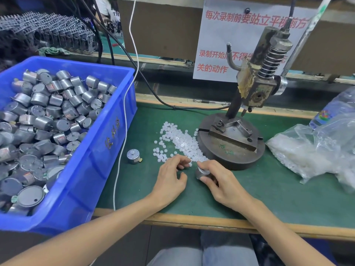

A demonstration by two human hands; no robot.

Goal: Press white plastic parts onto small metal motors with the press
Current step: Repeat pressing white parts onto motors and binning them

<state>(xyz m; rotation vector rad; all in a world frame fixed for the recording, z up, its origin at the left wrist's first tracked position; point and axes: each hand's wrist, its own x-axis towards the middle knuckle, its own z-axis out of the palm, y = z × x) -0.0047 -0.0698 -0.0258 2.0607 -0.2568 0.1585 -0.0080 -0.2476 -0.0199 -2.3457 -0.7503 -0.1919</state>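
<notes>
Head view: my right hand (221, 182) fingers grip a small silver metal motor (201, 172) just near of the grey press base (230, 150), while my left hand (170, 176) curls over the loose white plastic parts (182, 141), pinch unclear, so I'd best seat one squarely atop the motor.

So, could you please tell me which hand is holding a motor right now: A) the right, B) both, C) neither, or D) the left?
A: the right hand grips a motor, while the left hand only reaches toward the white parts.
</notes>
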